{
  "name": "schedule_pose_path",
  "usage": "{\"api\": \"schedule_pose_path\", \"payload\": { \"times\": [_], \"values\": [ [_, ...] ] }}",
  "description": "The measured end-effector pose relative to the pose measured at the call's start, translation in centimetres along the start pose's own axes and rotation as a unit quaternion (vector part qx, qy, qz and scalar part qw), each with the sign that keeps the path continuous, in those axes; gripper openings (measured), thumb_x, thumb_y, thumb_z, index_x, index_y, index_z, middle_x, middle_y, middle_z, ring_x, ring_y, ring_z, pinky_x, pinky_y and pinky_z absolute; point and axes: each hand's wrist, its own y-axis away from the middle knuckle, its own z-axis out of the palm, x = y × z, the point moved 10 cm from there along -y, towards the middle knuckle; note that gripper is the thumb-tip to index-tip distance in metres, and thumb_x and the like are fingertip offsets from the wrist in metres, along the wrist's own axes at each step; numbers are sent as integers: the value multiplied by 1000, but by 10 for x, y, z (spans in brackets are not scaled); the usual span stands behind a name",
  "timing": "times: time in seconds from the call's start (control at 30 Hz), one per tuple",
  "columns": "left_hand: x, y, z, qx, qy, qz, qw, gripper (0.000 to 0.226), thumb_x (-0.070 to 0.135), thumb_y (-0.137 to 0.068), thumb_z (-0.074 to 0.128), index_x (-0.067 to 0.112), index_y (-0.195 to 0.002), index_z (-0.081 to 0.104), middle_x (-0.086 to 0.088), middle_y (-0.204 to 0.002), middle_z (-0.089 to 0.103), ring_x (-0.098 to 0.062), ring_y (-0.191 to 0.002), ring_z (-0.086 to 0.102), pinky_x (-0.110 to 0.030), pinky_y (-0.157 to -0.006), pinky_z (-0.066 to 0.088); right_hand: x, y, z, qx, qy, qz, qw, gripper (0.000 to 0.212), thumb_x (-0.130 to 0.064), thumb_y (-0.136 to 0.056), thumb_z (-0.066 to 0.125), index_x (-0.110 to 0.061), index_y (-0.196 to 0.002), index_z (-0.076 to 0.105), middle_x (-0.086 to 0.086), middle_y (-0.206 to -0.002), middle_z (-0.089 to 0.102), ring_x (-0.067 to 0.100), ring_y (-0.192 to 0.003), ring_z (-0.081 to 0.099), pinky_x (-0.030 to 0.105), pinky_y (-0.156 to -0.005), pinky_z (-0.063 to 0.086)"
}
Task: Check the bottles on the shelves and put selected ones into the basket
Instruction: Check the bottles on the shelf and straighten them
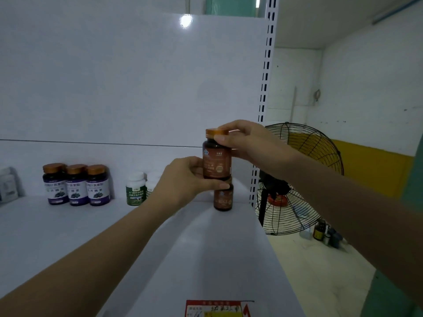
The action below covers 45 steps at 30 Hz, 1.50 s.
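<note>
Bottle [216,161], brown with an orange cap, is held upright in the air above the right end of the white shelf [68,225], between both hands. The left grip [183,179] is curled round its lower half, thumb along the bottom edge and fingers behind the label. The right grip [247,143] pinches the cap from the right, thumb on the near side and fingers over the top. Both grips are closed on this one bottle.

Just below and behind it a second brown bottle [223,199] stands on the shelf, its top hidden by the held one and the left thumb. To the left, two green-label bottles [136,191] with white caps stand side by side, the right one partly covered by the left hand. Further left, three purple-label bottles [77,185] with copper caps stand touching in a row. A grey blurred item [8,184] sits at the far left edge.

A red and yellow price tag [215,308] is on the near shelf lip. Right of the slotted post [265,76], a black fan [297,179] stands on the floor, with a few small bottles [327,233] near it.
</note>
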Motion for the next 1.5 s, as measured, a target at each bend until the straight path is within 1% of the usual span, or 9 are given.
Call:
{"api": "schedule_pose_path", "payload": {
  "times": [0.27, 0.4, 0.6, 0.77, 0.93, 1.1, 1.23, 1.4, 1.5],
  "values": [
    [-16, -3, 0, 40, -124, 18, 991, 44, 35, -58, 87, 26, -93, 61, 21, -75, 60, 8, -72, 58, -6, -62, 41, -4, -6, -4, 26, 279, -4, 960, 50, -58, -75, 68, -27, -113, 61, -13, -105, 62, 1, -92, 60, 18, -72, 45],
    [-24, -4, -2, 67, -156, 8, 985, 52, 42, -58, 86, 21, -99, 62, 12, -86, 66, -5, -80, 62, -24, -74, 52, -10, -19, 5, 3, 360, -15, 933, 37, -49, -81, 68, -21, -105, 69, -8, -100, 66, 1, -86, 58, 15, -64, 43],
    [-57, -4, 12, 5, -257, -64, 964, 48, 54, -74, 70, 13, -91, 51, 1, -83, 54, -8, -68, 47, -23, -53, 35, 1, -50, 19, -3, 380, -24, 925, 33, -35, -85, 68, -15, -111, 67, -2, -110, 63, 11, -96, 56, 14, -65, 41],
    [-91, 7, 36, -128, -382, -84, 911, 59, 61, -87, 48, 7, -110, 53, -9, -115, 53, -18, -92, 50, -26, -73, 39, 27, -74, 31, 20, 396, -41, 917, 35, -28, -85, 69, -11, -114, 61, 5, -116, 59, 12, -95, 48, 22, -76, 39],
    [-107, 10, 54, -171, -419, -104, 886, 68, 62, -91, 34, 3, -121, 49, -15, -127, 48, -26, -116, 46, -31, -90, 37, 69, -79, 43, 13, 423, -24, 906, 32, -24, -87, 66, -7, -113, 60, 10, -116, 59, 20, -99, 53, 28, -80, 45],
    [-129, 16, 60, -186, -454, -120, 863, 88, 66, -91, 23, -1, -147, 14, -19, -156, 13, -28, -144, 13, -35, -117, 12, 93, -72, 48, 42, 436, -48, 898, 27, -27, -88, 64, -6, -104, 60, 11, -107, 60, 24, -98, 54, 33, -82, 46],
    [-138, 23, 62, -200, -469, -112, 853, 91, 69, -89, 15, 4, -149, -2, -12, -159, -5, -22, -146, -4, -33, -119, -1, 103, -66, 53, 53, 447, -96, 888, 24, -24, -89, 61, -2, -98, 59, 12, -98, 59, 26, -93, 53, 31, -79, 42],
    [-138, 27, 64, -190, -470, -110, 855, 90, 71, -88, 12, 6, -150, -3, -9, -159, -5, -20, -146, -6, -33, -118, -3, 91, -53, 61, 105, 534, -169, 822, 29, -29, -79, 52, -2, -72, 61, 14, -69, 57, 33, -73, 52, 38, -65, 47],
    [-139, 29, 64, -191, -471, -112, 854, 89, 70, -89, 12, 7, -150, -3, -8, -159, -5, -20, -146, -6, -33, -118, -3, 89, -48, 51, 148, 505, -147, 838, 30, -28, -78, 54, -3, -80, 69, 16, -73, 58, 34, -73, 53, 37, -62, 48]
  ]
}}
